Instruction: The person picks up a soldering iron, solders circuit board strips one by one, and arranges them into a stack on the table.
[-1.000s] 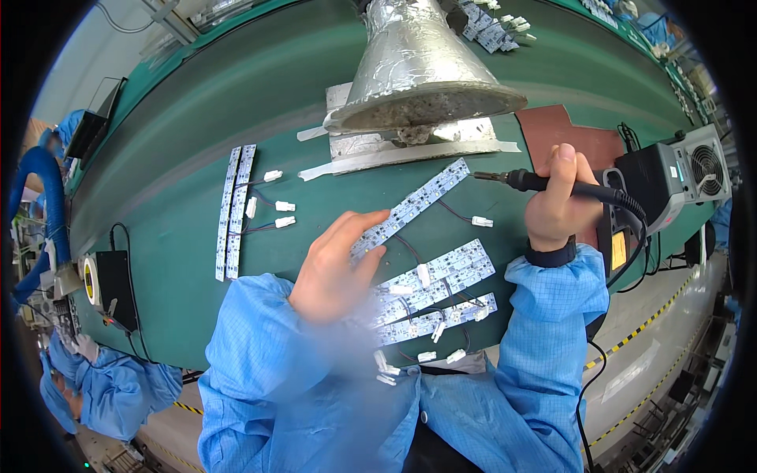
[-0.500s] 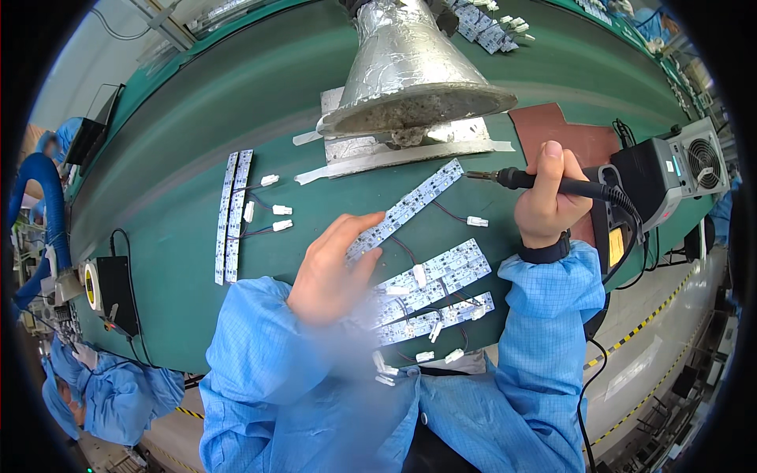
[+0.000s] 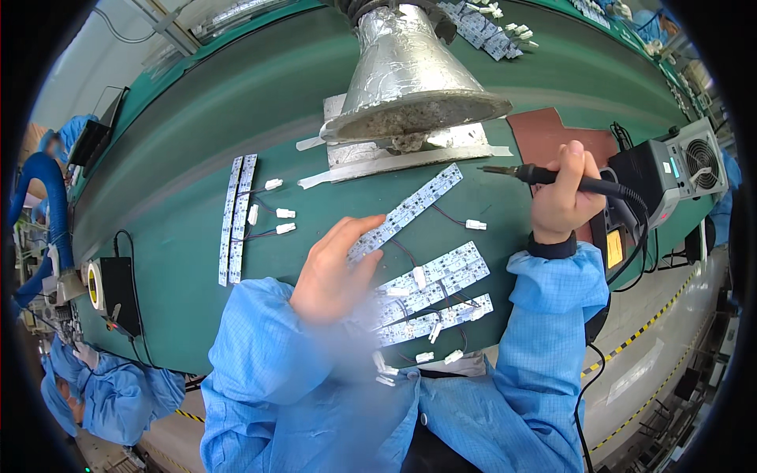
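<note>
My left hand [image 3: 335, 264] grips the lower end of a narrow white circuit board strip [image 3: 418, 206], thumb on one long edge and fingers on the other. The strip slants up to the right, with a wire and white connector [image 3: 475, 225] beside it. In my right hand [image 3: 569, 193] is a soldering iron [image 3: 544, 175], its tip pointing left, a little apart from the strip's upper end. Several more circuit board strips [image 3: 453, 272] with wires and white connectors lie close to my body, right of my left hand. A blurred patch covers part of my left forearm.
A silver fume hood [image 3: 418, 75] stands over the far side of the green table [image 3: 173, 315]. Two strips [image 3: 235, 221] lie at left, near a black box [image 3: 118, 296]. At right sit a brown mat [image 3: 556, 130] and a black soldering station [image 3: 650, 173]. A co-worker [image 3: 118, 390] is at lower left.
My right hand has drawn the soldering iron to the right, widening the gap between its tip and the strip. My left hand keeps its hold. The whole view has shifted slightly.
</note>
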{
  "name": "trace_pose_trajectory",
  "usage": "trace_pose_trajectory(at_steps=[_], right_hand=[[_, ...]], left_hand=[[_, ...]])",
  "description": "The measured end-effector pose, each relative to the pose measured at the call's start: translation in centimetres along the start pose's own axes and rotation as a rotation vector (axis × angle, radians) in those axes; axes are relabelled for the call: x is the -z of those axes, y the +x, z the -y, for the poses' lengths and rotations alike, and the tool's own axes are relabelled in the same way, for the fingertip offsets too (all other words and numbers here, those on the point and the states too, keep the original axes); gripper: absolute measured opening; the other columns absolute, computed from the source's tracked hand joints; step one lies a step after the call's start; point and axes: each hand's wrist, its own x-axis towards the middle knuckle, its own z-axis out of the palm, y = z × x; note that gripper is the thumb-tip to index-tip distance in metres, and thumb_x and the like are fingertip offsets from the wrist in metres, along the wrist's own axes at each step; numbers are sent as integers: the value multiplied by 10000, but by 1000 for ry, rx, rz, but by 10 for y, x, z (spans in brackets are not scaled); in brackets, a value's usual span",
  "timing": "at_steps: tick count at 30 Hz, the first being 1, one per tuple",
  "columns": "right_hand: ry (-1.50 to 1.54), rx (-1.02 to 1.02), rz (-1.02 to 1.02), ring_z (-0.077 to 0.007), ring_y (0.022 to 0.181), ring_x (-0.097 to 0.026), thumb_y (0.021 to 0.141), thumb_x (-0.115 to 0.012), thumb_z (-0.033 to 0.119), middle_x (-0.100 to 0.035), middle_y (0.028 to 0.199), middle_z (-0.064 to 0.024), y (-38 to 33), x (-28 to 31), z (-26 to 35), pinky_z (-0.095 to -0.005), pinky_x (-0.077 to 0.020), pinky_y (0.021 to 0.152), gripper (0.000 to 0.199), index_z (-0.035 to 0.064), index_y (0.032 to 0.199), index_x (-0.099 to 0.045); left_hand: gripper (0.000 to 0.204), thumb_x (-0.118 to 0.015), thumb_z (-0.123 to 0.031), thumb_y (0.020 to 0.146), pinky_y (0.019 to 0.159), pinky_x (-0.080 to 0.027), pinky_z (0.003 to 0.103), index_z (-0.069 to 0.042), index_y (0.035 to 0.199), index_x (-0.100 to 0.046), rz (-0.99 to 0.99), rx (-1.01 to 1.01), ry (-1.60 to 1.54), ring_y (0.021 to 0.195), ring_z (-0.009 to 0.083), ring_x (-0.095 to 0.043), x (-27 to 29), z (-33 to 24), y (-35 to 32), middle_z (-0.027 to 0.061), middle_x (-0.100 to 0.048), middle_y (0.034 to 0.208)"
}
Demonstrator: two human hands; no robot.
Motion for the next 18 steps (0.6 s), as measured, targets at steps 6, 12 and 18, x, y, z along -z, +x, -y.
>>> trace_pose_trajectory(at_steps=[6, 12, 18], right_hand=[[60, -72, -41, -54, 576, -461, 968, -562, 165, -538, 635, -10, 1, 1, -9, -211, -344, 506, 364, 12, 640, -522], [146, -81, -54, -51, 467, -393, 984, -532, 152, -483, 626, -3, 4, 4, -10, -215, -290, 388, 358, 29, 654, -473], [151, -65, -25, -42, 463, -377, 988, -525, 153, -469, 615, -4, 2, 2, -18, -209, -276, 390, 368, 29, 647, -464]], left_hand=[[373, -644, -6, 841, 886, -478, 310, 40, 1205, -581, -42, 26, -22, 999, 245, -633, 6, -6, -5, 167, -643, 1088], [386, -637, -17, 869, 920, -460, 294, 63, 1237, -556, -142, 157, -57, 1065, 207, -607, 48, -28, -53, 158, -632, 1136], [425, -584, -37, 916, 724, -428, 204, 44, 1325, -497, -549, 215, -7, 931, 95, -576, 96, 19, -97, 106, -628, 1144]])
